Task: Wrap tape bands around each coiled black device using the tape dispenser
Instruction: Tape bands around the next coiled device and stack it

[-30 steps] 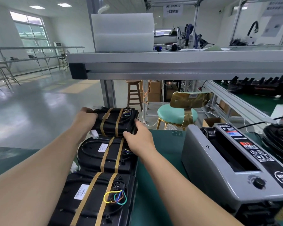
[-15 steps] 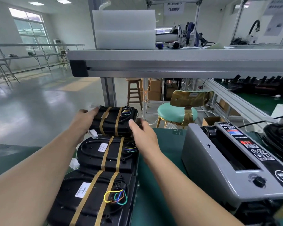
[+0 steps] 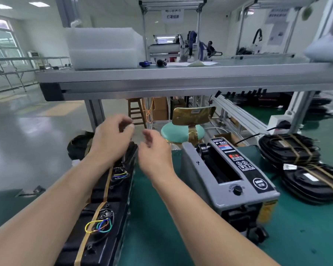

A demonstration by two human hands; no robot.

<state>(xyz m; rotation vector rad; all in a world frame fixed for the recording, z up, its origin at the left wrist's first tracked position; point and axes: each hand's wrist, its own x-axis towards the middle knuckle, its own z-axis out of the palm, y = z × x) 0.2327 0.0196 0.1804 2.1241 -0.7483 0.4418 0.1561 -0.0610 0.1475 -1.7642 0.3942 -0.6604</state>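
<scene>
tape dispenser (image 3: 225, 177) side: "4" | hanging sign (image 3: 172, 16): seemingly "灯罩组装", top line blurred

Bare left hand (image 3: 112, 140) and right hand (image 3: 154, 151) (edges slightly blurred) on bare forearms (image 3: 196, 214).

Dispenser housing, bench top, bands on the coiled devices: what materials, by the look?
Tape dispenser: grey housing with a dull sheen, looks like painted metal, possibly plastic.
Bench top: green, matte, probably a rubber mat.
Tape bands: thin flat tan strips, likely paper or film tape.
</scene>
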